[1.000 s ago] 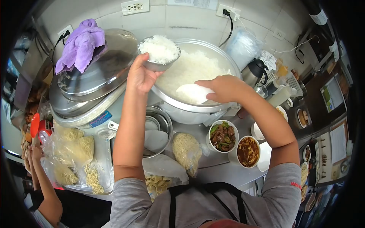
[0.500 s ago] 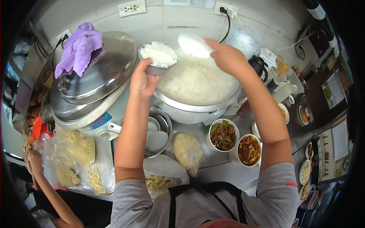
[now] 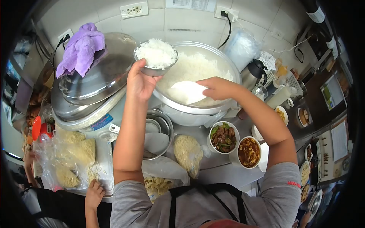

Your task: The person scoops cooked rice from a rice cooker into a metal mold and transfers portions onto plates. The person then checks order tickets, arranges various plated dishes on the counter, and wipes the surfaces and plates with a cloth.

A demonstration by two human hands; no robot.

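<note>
My left hand (image 3: 141, 80) is closed round a metal bowl (image 3: 155, 71) heaped with white rice (image 3: 156, 53), held up beside the big rice cooker (image 3: 186, 110). In my right hand (image 3: 218, 88) is a white rice paddle (image 3: 187, 92), its broad blade down against the rice (image 3: 201, 66) in the cooker, near the front rim. My right fingers wrap the paddle's handle end, which they mostly hide.
Left stands a second cooker with a steel lid (image 3: 102, 76) and purple cloth (image 3: 81, 49). Nearer are noodle bags (image 3: 188, 154), a meat dish (image 3: 223, 137) and a soup bowl (image 3: 249, 152). A co-worker's hand (image 3: 94, 193) touches noodles on a tray at lower left.
The paddle has come down from above the cooker's back rim to the rice near the front. The bowl has shifted slightly left. A co-worker's hand has reached the tray noodles.
</note>
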